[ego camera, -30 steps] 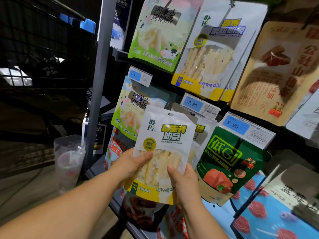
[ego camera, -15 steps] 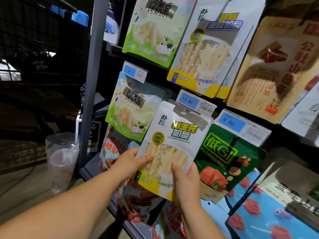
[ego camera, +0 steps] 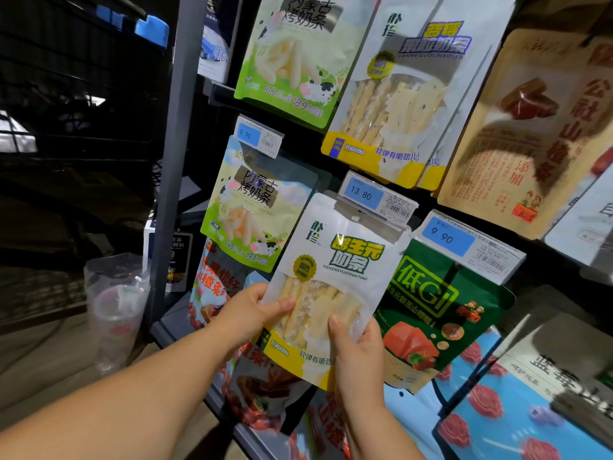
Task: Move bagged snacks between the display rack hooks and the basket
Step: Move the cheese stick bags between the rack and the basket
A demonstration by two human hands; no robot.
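Note:
A white and yellow bag of milk sticks [ego camera: 335,273] with green lettering is held up against the display rack. Its top edge sits just under the 13.80 price tag [ego camera: 376,198], where the hook itself is hidden. My left hand [ego camera: 247,310] grips the bag's lower left edge with the thumb on its clear window. My right hand [ego camera: 360,356] grips its lower right edge, thumb on the front. No basket is in view.
Other bags hang around it: a green milk-stick bag [ego camera: 255,207] to the left, a dark green bag [ego camera: 434,310] to the right, a blueberry milk-stick bag [ego camera: 401,94] above. A grey rack post [ego camera: 174,161] stands at left, with a clear plastic bag [ego camera: 114,307] on the floor.
Both hands have lifted the bag up and to the right, from in front of the rack to right under the 13.80 tag. The bag now tilts slightly clockwise.

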